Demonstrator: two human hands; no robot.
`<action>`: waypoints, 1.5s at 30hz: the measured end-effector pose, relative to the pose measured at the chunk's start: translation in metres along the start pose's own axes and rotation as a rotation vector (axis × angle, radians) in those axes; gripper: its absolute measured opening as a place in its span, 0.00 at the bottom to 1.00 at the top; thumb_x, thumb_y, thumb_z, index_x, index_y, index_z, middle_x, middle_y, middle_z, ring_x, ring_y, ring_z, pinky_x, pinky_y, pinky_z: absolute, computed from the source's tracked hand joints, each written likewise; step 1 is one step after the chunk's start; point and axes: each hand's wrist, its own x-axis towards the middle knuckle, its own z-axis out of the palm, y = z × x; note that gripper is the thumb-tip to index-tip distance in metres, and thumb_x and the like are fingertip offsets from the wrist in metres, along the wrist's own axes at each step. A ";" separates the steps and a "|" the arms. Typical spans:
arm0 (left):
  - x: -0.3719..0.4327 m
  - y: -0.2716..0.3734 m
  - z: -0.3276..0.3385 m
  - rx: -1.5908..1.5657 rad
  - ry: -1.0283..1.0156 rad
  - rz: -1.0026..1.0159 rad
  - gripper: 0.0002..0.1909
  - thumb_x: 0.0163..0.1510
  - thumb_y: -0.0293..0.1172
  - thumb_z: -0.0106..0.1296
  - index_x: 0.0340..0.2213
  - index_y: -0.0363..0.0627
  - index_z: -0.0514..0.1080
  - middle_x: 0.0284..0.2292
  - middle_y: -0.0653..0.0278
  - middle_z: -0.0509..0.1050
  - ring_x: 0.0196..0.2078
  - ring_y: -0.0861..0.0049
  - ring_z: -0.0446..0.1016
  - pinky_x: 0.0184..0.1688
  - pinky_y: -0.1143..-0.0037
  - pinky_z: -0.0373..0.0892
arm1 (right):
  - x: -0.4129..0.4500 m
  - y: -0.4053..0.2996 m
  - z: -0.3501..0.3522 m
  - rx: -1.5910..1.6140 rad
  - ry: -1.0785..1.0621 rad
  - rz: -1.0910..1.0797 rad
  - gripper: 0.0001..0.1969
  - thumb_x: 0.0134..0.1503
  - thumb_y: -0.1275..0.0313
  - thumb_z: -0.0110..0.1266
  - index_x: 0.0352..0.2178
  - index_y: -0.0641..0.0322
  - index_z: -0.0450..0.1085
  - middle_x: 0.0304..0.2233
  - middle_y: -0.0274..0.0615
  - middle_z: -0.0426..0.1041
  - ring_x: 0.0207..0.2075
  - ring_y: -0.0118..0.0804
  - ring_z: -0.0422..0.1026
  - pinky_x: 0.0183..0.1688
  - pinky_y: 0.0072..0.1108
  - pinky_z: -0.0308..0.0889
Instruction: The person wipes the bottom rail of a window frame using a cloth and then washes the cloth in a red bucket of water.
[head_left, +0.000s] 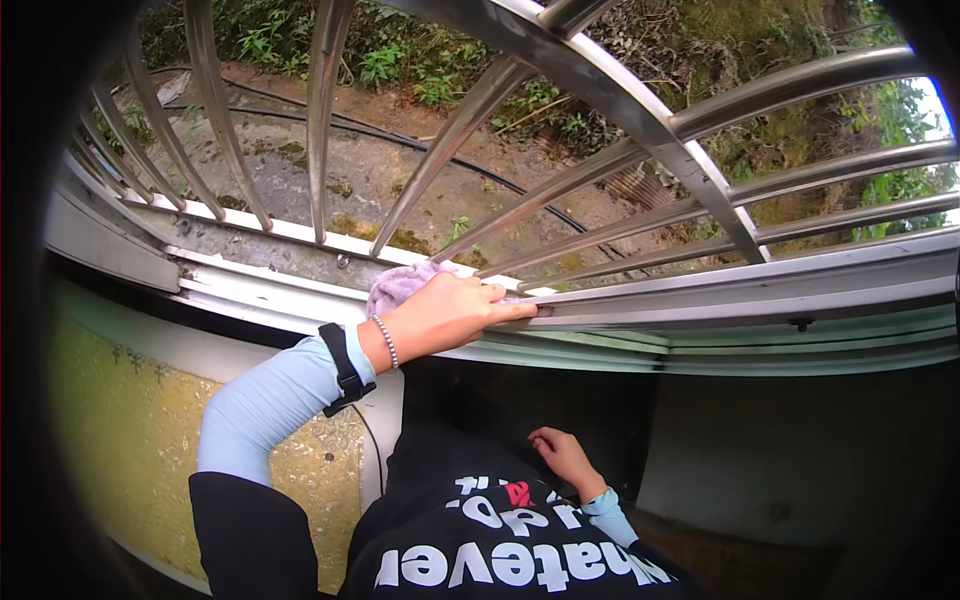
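My left hand (457, 307) presses a crumpled pinkish-purple cloth (401, 289) onto the white window sill track (285, 291), close to the foot of the metal bars. Its fingers stretch to the right along the track, and part of the cloth is hidden beneath the palm. A beaded bracelet (386, 341) and a black strap (346, 367) over a light blue sleeve are at that wrist. Low in front of my black printed shirt (517, 540), my right hand (566, 456) hangs with loosely bent fingers, and nothing shows in it.
Curved metal window bars (450, 146) stand just beyond the sill. A sliding window frame (750, 292) lies to the right. Below left is a yellow patterned panel (300, 510), with a thin dark cable (373, 442) beside it. Outside, black hoses (390, 137) cross rocky ground before plants.
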 end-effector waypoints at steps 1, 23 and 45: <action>0.000 -0.001 0.000 -0.012 -0.026 -0.007 0.27 0.46 0.25 0.49 0.49 0.60 0.66 0.27 0.67 0.69 0.28 0.71 0.73 0.29 0.71 0.69 | 0.001 0.003 0.002 0.018 0.008 -0.010 0.09 0.54 0.72 0.49 0.35 0.63 0.72 0.31 0.48 0.74 0.32 0.46 0.74 0.36 0.28 0.68; -0.044 -0.028 0.083 0.239 -0.186 -0.143 0.12 0.50 0.32 0.45 0.38 0.54 0.72 0.27 0.63 0.73 0.29 0.68 0.75 0.26 0.71 0.71 | -0.007 0.011 0.010 0.022 0.041 0.023 0.08 0.56 0.76 0.49 0.36 0.66 0.72 0.27 0.45 0.75 0.29 0.34 0.74 0.34 0.21 0.68; -0.045 -0.053 0.043 0.047 -0.454 -0.204 0.24 0.37 0.27 0.54 0.42 0.56 0.74 0.30 0.67 0.75 0.34 0.67 0.75 0.32 0.68 0.71 | -0.035 0.031 0.018 0.125 0.118 0.091 0.08 0.56 0.76 0.49 0.36 0.66 0.72 0.27 0.46 0.76 0.30 0.33 0.76 0.34 0.20 0.69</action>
